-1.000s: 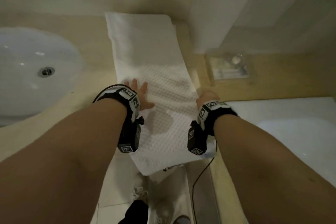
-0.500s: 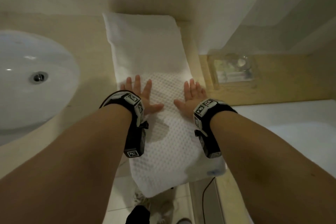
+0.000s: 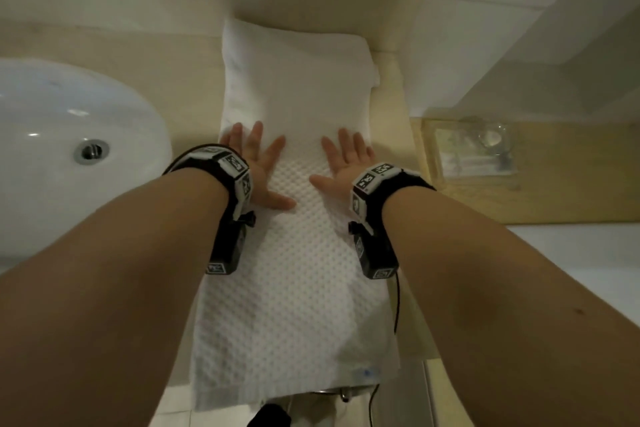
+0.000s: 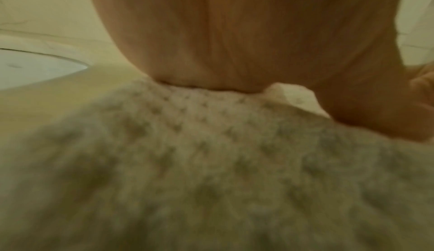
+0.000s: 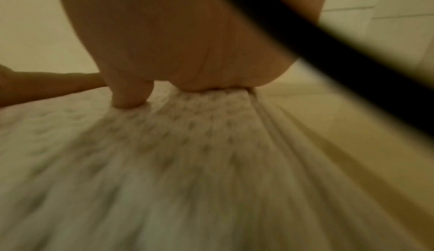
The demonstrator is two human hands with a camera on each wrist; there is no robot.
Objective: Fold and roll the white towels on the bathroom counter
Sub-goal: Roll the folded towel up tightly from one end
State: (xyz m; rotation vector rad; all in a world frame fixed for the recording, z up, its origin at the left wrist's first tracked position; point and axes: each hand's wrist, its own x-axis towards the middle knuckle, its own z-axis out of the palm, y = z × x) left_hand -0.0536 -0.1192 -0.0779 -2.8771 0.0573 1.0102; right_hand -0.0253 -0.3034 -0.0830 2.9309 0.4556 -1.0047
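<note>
- Towel point(image 3: 298, 281): white, with a dotted waffle weave, folded into a long strip and lying flat on the beige counter point(image 3: 197, 80). Its far end reaches the wall; its near end hangs over the counter's front edge. A small blue mark shows near the near right corner.
- Left hand point(image 3: 258, 166): palm down on the left side of the towel, about midway along the strip, fingers straight and spread, thumb pointing inward. It grasps nothing; it presses flat on the cloth. In the left wrist view the heel of the hand point(image 4: 234, 41) sits on the weave point(image 4: 211, 171), with a small ridge of cloth raised beside it.
- Right hand point(image 3: 341, 163): palm down on the right side of the towel, level with the left hand and apart from it, fingers straight and spread. It too lies flat and grasps nothing. The right wrist view shows the hand point(image 5: 187, 41) bearing on the cloth point(image 5: 164, 162) close to the towel's right edge.
- Sink point(image 3: 69, 156): white basin with a metal drain, set in the counter left of the towel.
- Clear tray point(image 3: 474, 152): on the wooden ledge right of the towel; its contents are too blurred to tell.
</note>
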